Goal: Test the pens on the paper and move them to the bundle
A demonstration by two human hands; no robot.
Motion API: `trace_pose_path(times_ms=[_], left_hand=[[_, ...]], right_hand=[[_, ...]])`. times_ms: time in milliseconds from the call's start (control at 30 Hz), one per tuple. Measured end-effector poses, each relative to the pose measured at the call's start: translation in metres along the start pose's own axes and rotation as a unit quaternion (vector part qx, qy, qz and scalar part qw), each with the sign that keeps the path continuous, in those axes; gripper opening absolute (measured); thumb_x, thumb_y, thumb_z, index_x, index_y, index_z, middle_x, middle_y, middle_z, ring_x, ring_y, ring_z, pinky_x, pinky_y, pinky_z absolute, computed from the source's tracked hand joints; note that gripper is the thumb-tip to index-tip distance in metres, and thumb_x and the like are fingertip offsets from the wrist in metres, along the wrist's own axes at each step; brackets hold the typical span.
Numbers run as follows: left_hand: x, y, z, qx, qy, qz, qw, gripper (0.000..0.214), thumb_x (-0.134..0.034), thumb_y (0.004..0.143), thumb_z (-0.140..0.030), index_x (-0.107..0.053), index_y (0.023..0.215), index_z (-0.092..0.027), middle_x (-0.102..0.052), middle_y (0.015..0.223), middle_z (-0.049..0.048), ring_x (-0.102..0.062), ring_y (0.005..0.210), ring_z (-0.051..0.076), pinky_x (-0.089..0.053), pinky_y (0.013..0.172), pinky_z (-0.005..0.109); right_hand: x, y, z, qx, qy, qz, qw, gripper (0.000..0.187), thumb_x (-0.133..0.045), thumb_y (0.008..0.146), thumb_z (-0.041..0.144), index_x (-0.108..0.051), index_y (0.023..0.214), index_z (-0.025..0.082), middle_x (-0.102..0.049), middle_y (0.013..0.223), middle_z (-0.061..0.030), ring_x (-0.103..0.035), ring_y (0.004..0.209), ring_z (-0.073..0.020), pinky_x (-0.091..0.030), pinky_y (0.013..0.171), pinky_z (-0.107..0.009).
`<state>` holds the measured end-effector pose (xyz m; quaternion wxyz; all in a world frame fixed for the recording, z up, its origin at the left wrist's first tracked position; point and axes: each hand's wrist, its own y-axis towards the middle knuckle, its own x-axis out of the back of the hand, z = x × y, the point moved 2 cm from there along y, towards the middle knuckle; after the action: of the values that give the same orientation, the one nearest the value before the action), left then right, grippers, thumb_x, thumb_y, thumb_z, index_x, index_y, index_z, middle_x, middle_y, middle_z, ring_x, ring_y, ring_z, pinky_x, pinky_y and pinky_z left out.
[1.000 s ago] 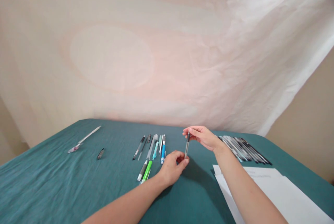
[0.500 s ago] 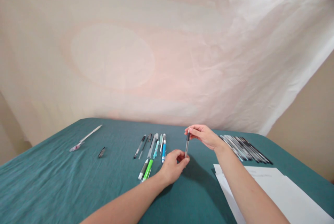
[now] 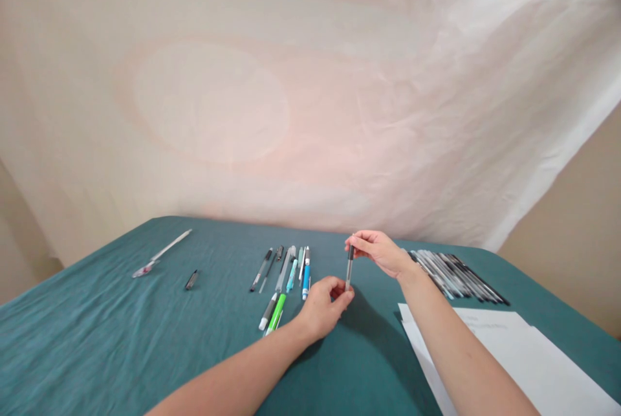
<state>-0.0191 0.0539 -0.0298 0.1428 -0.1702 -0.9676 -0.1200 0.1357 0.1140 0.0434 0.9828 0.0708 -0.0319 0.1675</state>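
Note:
A pen (image 3: 349, 266) with a clear barrel and a black grip stands nearly upright between my two hands. My right hand (image 3: 376, 251) pinches its upper, black end between thumb and fingers. Lower down, my left hand (image 3: 326, 307) is closed round the bottom end, which its fingers partly hide. Left of my left hand lie a blue and white pen (image 3: 306, 279), a light teal pen (image 3: 292, 275) and several clear or dark pens. Nearer to me, a bright green marker (image 3: 276, 314) rests beside a grey and white pen (image 3: 268, 312).
A row of several dark and clear pens (image 3: 458, 277) lies at the right, behind white paper sheets (image 3: 514, 345). On the left are a small dark pen cap (image 3: 191, 280) and a long whitish stick-like item (image 3: 169, 246) with a clear, pinkish end. Green cloth (image 3: 97, 338) covers the table.
Both hands keep the same grip on the upright pen, with hardly any movement. The whole view has shifted very slightly.

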Motion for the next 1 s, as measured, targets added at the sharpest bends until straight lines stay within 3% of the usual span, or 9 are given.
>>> trace_pose_path(times_ms=[267,433,567,667,767,867,933,1000], left_hand=[[0.001,0.000,-0.001,0.008,0.001,-0.001,1.000,0.023,-0.049,0.079,-0.035,-0.058,0.084,-0.014,-0.057,0.068,0.0012,-0.054,0.060,0.013,-0.043,0.051,0.022],[0.001,0.000,0.000,0.007,0.028,-0.026,0.999,0.019,-0.051,0.077,-0.033,-0.058,0.079,-0.015,-0.058,0.068,0.0011,-0.053,0.060,0.012,-0.043,0.056,0.023],[0.001,0.000,0.000,0.015,0.024,-0.039,0.999,0.017,-0.052,0.076,-0.031,-0.057,0.077,-0.015,-0.058,0.067,0.0010,-0.052,0.058,0.012,-0.042,0.055,0.023],[0.001,0.001,0.000,0.034,-0.002,-0.042,0.999,0.019,-0.051,0.077,-0.034,-0.055,0.078,-0.015,-0.055,0.063,0.0002,-0.051,0.055,0.012,-0.042,0.051,0.022],[0.001,0.002,0.001,0.047,-0.032,-0.034,0.998,0.024,-0.049,0.078,-0.038,-0.054,0.082,-0.015,-0.052,0.061,-0.0007,-0.050,0.053,0.012,-0.040,0.046,0.021],[0.002,0.002,0.001,0.035,-0.030,-0.030,0.998,0.026,-0.049,0.079,-0.038,-0.055,0.083,-0.014,-0.052,0.061,-0.0008,-0.050,0.054,0.012,-0.039,0.047,0.021],[0.001,0.001,0.001,0.021,-0.011,-0.031,0.999,0.024,-0.048,0.080,-0.036,-0.056,0.083,-0.014,-0.053,0.062,-0.0004,-0.051,0.055,0.012,-0.039,0.050,0.022],[0.000,0.000,0.000,0.003,0.020,-0.032,0.999,0.022,-0.048,0.080,-0.035,-0.057,0.081,-0.014,-0.055,0.064,0.0005,-0.051,0.057,0.012,-0.039,0.053,0.022]], right_hand=[[-0.002,-0.001,0.000,0.008,-0.008,0.020,1.000,0.032,-0.059,0.075,0.042,-0.067,0.094,0.016,-0.067,0.095,-0.0085,-0.058,0.077,-0.0139,-0.045,0.068,-0.028],[-0.004,-0.001,0.006,0.040,-0.113,-0.014,0.993,0.033,-0.057,0.076,0.043,-0.070,0.089,0.015,-0.069,0.090,-0.0079,-0.058,0.078,-0.0164,-0.044,0.067,-0.027],[-0.010,-0.001,0.014,0.057,-0.231,-0.044,0.970,0.036,-0.051,0.078,0.046,-0.070,0.088,0.016,-0.070,0.083,-0.0057,-0.060,0.073,-0.0181,-0.044,0.062,-0.027],[-0.016,-0.006,0.025,0.092,-0.371,-0.108,0.918,0.036,-0.047,0.081,0.044,-0.070,0.088,0.018,-0.070,0.080,-0.0052,-0.062,0.072,-0.0192,-0.045,0.064,-0.028],[-0.024,-0.016,0.040,0.126,-0.506,-0.167,0.836,0.032,-0.041,0.086,0.035,-0.060,0.110,0.023,-0.070,0.087,-0.0046,-0.062,0.080,-0.0197,-0.044,0.070,-0.028],[-0.036,-0.025,0.046,0.152,-0.590,-0.071,0.790,0.039,-0.038,0.086,0.018,-0.049,0.123,0.028,-0.067,0.098,-0.0029,-0.061,0.087,-0.0167,-0.042,0.074,-0.025],[-0.041,-0.029,0.041,0.146,-0.627,-0.002,0.765,0.040,-0.039,0.084,0.012,-0.053,0.118,0.027,-0.066,0.101,-0.0030,-0.061,0.088,-0.0159,-0.042,0.074,-0.023],[-0.043,-0.033,0.032,0.127,-0.659,0.010,0.742,0.036,-0.039,0.083,0.010,-0.057,0.111,0.024,-0.065,0.099,-0.0041,-0.061,0.087,-0.0166,-0.041,0.072,-0.023]])
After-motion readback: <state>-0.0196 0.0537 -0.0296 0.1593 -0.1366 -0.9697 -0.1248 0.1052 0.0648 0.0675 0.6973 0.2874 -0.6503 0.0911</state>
